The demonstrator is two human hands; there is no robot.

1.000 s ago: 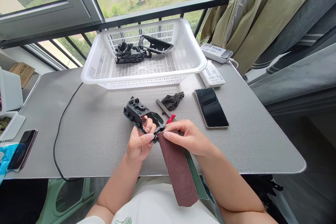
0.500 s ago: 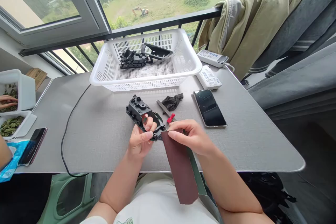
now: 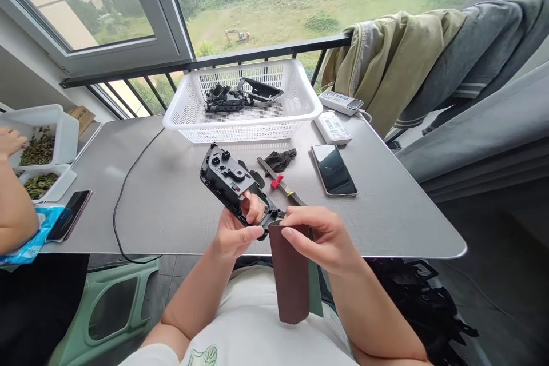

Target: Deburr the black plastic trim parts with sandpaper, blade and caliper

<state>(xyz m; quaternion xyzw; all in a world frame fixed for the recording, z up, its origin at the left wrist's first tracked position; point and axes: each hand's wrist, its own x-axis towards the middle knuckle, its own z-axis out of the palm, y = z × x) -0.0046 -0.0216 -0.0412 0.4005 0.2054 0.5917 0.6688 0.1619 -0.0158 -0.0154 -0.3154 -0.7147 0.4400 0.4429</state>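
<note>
My left hand (image 3: 237, 233) is closed round the near end of a black moulded plastic part (image 3: 227, 179), held tilted above the grey table (image 3: 171, 206). My right hand (image 3: 319, 238) pinches the top of a long strip of dark red sandpaper (image 3: 290, 274), which hangs down over my lap and touches the part's near edge. A green sheet shows behind the strip.
A white slotted basket (image 3: 300, 104) holds more black parts at the back. A red-handled knife (image 3: 278, 179), a black cloth (image 3: 279, 158), a dark phone (image 3: 333, 169) and two white devices lie to the right. Another person's arm (image 3: 15, 206), trays of leaves and a phone are at left.
Both hands have lifted the part and the sandpaper up off the table and towards me. The camera has tilted up, so the table sits lower and farther.
</note>
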